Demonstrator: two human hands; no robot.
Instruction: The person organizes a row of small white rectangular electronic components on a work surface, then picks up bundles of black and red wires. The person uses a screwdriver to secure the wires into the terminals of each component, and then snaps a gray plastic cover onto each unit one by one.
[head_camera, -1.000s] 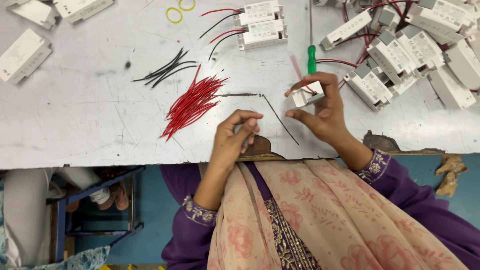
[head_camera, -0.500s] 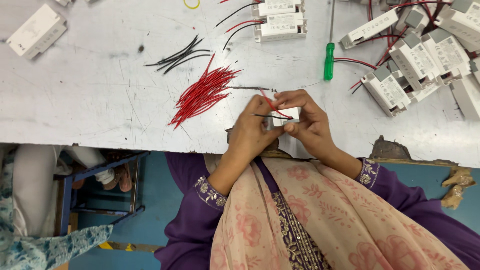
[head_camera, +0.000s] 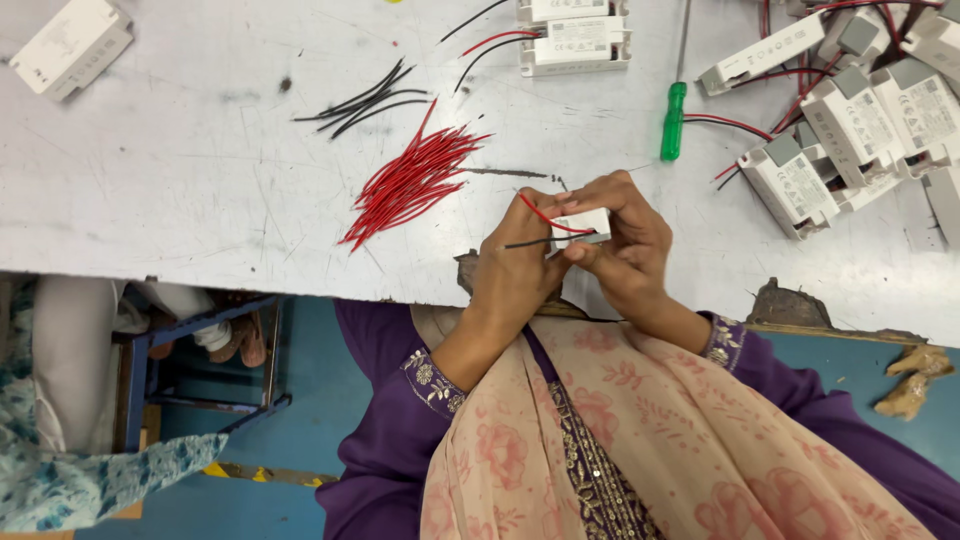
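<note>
We wear purple sleeves with embroidered floral cuffs. Over them hangs a peach scarf — pink flowers, beaded edge.

Both hands meet just above the near edge of the scuffed white desk (head_camera: 180, 200). The right hand (head_camera: 625, 245) cups a small white plastic module (head_camera: 583, 225), and the left hand (head_camera: 515, 275) pinches a black wire (head_camera: 530, 241) against it; a red wire (head_camera: 540, 214) curls up from the same spot. Just left of the hands lies a fanned bundle of red wires (head_camera: 410, 185), with a smaller bunch of black wires (head_camera: 360, 102) beyond it. A green-handled screwdriver (head_camera: 674, 120) lies farther back, and to its right a heap of white driver boxes (head_camera: 850, 120) trails red leads. Two more white boxes (head_camera: 575, 35) sit at the far edge.
</note>
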